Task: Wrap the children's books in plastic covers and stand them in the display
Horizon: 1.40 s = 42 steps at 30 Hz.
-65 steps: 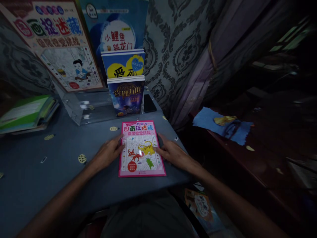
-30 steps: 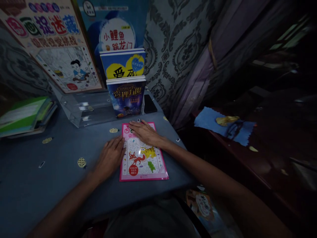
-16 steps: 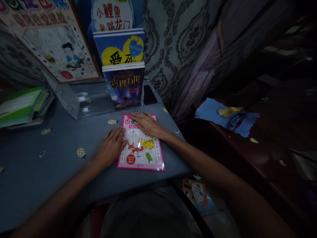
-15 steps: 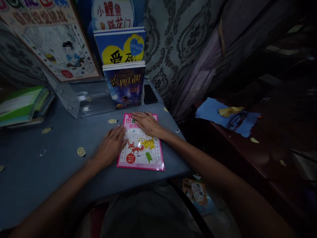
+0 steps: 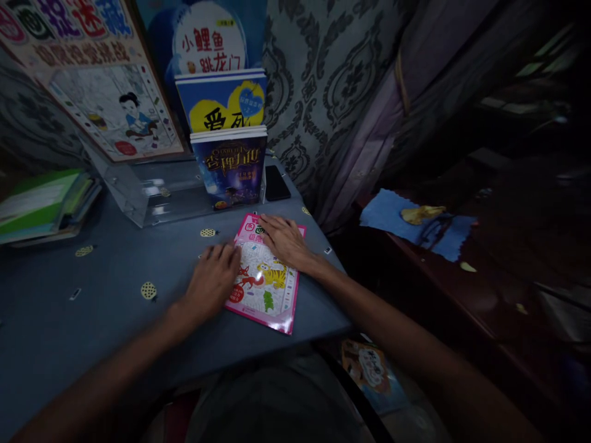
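Observation:
A pink-bordered picture book [image 5: 268, 295] with a fox and a tiger on its cover lies flat on the grey-blue tablecloth, turned slightly clockwise. My right hand [image 5: 284, 241] rests palm down on its upper right part, fingers spread over the title. At the left edge of the book is my left hand [image 5: 215, 274], its fingers a little bent and the tips touching the cover's side. Its thumb is largely hidden. Neither hand lifts the book.
A clear stand [image 5: 138, 203] holds a large picture book [image 5: 111, 111] and several upright books [image 5: 233, 169]. A black phone [image 5: 277, 183] lies beside it. Stacked books [image 5: 46, 203] are at left. Right of the table, a blue cloth [image 5: 392, 215] lies on a dark red surface; another book [image 5: 369, 369] sits lower down.
The picture book has turned clockwise, its lower edge swinging left and toward me. My right hand stays on its top and has shifted slightly right; my left hand presses along its left side.

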Tool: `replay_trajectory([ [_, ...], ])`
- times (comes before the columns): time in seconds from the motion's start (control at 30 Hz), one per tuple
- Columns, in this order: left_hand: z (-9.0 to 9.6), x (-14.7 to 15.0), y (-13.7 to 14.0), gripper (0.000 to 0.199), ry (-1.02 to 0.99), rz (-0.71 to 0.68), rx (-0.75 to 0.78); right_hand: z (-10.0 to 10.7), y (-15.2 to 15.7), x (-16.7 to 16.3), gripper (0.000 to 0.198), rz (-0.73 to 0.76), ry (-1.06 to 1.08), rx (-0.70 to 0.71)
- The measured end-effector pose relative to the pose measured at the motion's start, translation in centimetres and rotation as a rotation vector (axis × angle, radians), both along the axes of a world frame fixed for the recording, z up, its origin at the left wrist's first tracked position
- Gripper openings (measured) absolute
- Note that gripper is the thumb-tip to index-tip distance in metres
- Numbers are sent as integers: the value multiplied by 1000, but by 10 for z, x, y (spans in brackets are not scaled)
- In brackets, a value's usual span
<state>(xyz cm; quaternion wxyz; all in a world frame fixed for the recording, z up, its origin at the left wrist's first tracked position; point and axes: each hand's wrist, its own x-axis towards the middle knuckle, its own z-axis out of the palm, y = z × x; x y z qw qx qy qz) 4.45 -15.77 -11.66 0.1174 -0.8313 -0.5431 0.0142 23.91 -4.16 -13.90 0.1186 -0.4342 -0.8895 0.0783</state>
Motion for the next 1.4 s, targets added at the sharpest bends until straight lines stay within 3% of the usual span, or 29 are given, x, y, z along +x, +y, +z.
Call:
replay_trajectory([
  [0.13, -16, 22, -46, 43, -148, -29, 73, -1, -1, -1, 47, 5, 7, 17],
  [0.27, -28, 24, -60, 54, -216, -37, 87, 2, -5, 0, 48, -20, -14, 21],
  [0.57, -18, 12, -29, 64, -142, -26, -11, 3, -25, 25, 54, -143, -120, 55],
  [0.9, -24, -14, 44, 67, -167, 52, -140, -5, -39, 33, 59, -187, -82, 101],
  [1.23, -24, -9, 44, 62, -177, 46, -36, -4, -24, 41, 58, -100, 2, 62],
  [1.4, -20, 1, 37, 45, -214, -20, 5, -7, 1, 56, 43, -40, 249, -22],
])
